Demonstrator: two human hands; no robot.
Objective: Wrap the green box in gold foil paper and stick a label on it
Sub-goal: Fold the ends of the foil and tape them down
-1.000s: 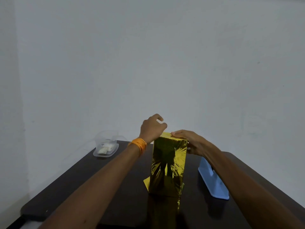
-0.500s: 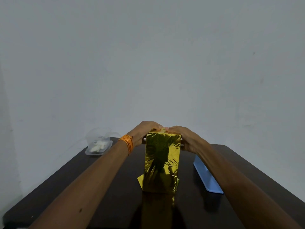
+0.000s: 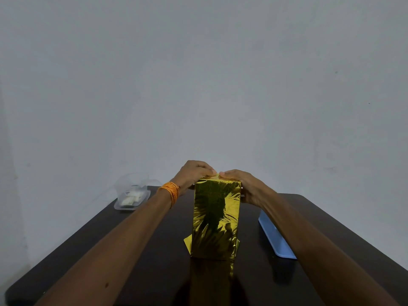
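Observation:
The box stands upright in the middle of the dark table [image 3: 110,250], fully covered in gold foil paper [image 3: 215,219], so no green shows. Foil flaps stick out at its bottom corners. My left hand [image 3: 194,173], with an orange thread band on the wrist, curls over the top left edge of the box. My right hand [image 3: 240,184] curls over the top right edge and side. The fingertips of both hands meet at the top middle and pinch the foil there. The top face of the box is hidden from me.
A clear plastic container [image 3: 132,193] with small white items inside sits at the table's far left corner. A light blue flat tray [image 3: 276,237] lies to the right of the box, partly under my right forearm. A plain wall stands close behind the table.
My left hand came down from above the box onto its top edge, and the two hands closed together over the foil at the top. The view shifted slightly.

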